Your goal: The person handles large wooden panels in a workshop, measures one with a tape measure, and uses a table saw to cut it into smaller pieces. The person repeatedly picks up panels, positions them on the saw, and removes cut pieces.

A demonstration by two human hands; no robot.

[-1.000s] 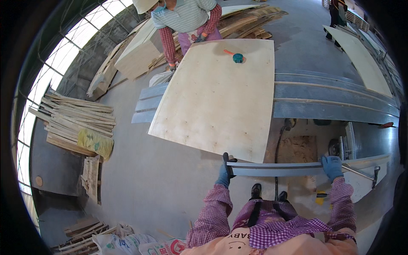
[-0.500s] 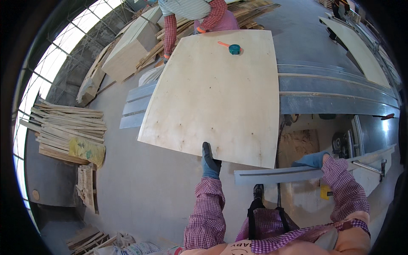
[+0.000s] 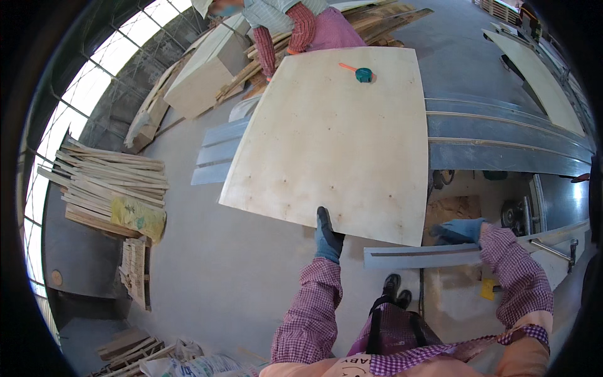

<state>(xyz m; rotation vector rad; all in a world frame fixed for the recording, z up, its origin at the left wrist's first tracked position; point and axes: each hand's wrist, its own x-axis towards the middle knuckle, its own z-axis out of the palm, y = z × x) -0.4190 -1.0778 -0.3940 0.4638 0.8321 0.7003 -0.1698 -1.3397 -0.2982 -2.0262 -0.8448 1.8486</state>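
A large pale plywood sheet [image 3: 333,138] lies across the metal saw table. My left hand [image 3: 328,237], in a blue and black glove, grips its near edge, thumb on top and fingers underneath. To the right, my right hand [image 3: 461,232], gloved alike, hovers just above a narrow grey metal rail [image 3: 421,258]; its fingers look loosely extended, a little blurred, with nothing seen in them. On the far part of the sheet rests a green tape measure [image 3: 363,75] with an orange strap. Beyond the far edge stands a co-worker [image 3: 276,25], whose hands are mostly hidden.
The metal saw table [image 3: 502,135] runs off to the right, with grooves along it. Wood strips [image 3: 116,182] are stacked on the left, and a stack of boards [image 3: 204,69] stands behind. A pale panel [image 3: 534,78] leans at the far right. White sacks [image 3: 195,366] lie at lower left.
My right hand has lifted off the metal rail, fingers moving slightly left. The whole view has shifted a little. My left hand keeps its grip. The co-worker leans more to the left.
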